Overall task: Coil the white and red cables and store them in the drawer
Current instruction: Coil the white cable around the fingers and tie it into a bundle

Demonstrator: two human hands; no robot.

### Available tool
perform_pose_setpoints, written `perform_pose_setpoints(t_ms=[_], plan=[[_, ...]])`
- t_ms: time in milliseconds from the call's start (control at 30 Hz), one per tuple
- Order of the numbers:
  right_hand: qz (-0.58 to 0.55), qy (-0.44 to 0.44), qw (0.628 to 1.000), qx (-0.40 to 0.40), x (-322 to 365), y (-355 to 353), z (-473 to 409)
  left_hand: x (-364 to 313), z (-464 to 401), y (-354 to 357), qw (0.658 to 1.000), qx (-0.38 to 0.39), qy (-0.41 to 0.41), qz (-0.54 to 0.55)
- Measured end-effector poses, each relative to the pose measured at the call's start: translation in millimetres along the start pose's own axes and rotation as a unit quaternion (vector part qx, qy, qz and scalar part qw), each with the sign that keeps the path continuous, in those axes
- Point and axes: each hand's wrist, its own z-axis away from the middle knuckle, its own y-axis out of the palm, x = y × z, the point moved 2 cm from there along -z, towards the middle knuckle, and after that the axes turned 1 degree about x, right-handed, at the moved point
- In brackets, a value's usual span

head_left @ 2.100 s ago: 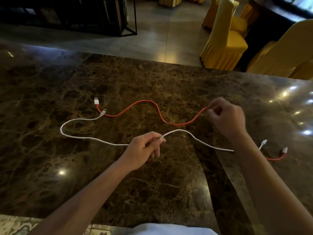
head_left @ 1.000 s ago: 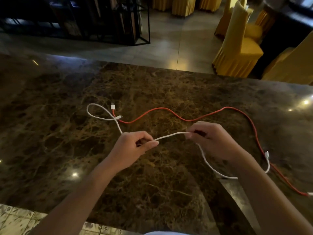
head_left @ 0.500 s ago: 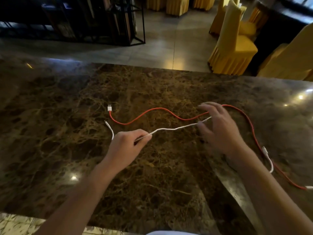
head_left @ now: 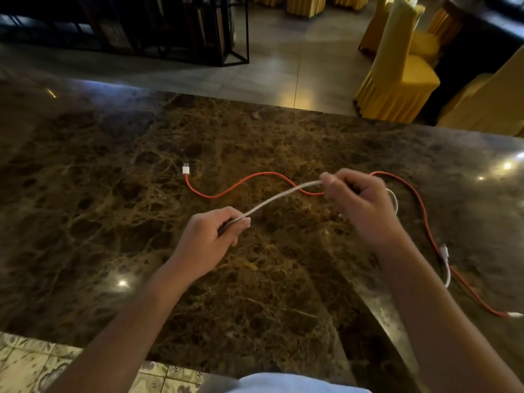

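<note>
A white cable is stretched taut in the air between my two hands above the brown marble table. My left hand pinches one end of it near the table's middle. My right hand grips it higher and farther right, with a white loop curling behind the fist; its other end hangs beside my right forearm. The red cable lies flat in a wave beyond my hands, its white plug at the far left, and it trails off to the right edge. No drawer is in view.
Yellow covered chairs stand past the table's far right edge. A black metal rack stands on the floor at the back left. Patterned floor tiles show at the near left edge.
The white cable's left end has been drawn into my left hand and off the table. My right hand has shut on the cable and lifted it. The red cable has stayed put.
</note>
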Motion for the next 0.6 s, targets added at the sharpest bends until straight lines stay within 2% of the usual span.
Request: perform_pose_setpoints(t_ms=[67, 100, 133, 200, 267, 400, 467, 533, 600], plan=[[-0.019, 0.056, 0.996, -0.061, -9.4, -21.4, -8.9, 2.2, 1.0, -1.0, 1.000, -0.010, 0.006, -0.004], [0.010, 0.089, 0.994, -0.063, -16.4, -28.1, -13.5, 1.0, 1.2, 0.9, 1.000, -0.005, 0.010, -0.003], [0.071, 0.112, 0.990, -0.039, -22.9, -31.3, -17.2, -0.9, 1.5, 3.9, 1.000, 0.003, 0.012, 0.002], [0.241, 0.136, 0.961, 0.028, -26.3, -28.4, -18.4, -5.7, 1.4, 12.0, 1.000, 0.023, 0.011, 0.018], [0.356, 0.095, 0.929, 0.042, -17.6, -17.0, -14.6, -9.0, 0.1, 19.2, 0.998, 0.042, 0.007, 0.036], [0.387, -0.031, 0.921, -0.006, 16.1, 4.5, -1.8, -19.2, -3.1, 30.7, 0.996, 0.077, 0.009, 0.043], [0.395, -0.083, 0.912, 0.073, 27.4, 15.1, 3.3, -25.3, -3.5, 34.2, 0.995, 0.085, 0.014, 0.046], [0.426, -0.096, 0.883, 0.170, 27.6, 28.2, 8.3, -28.3, -2.7, 36.6, 0.993, 0.102, 0.005, 0.066], [0.450, -0.094, 0.865, 0.202, 21.5, 35.4, 11.4, -30.1, -1.3, 37.4, 0.989, 0.126, -0.010, 0.083]])
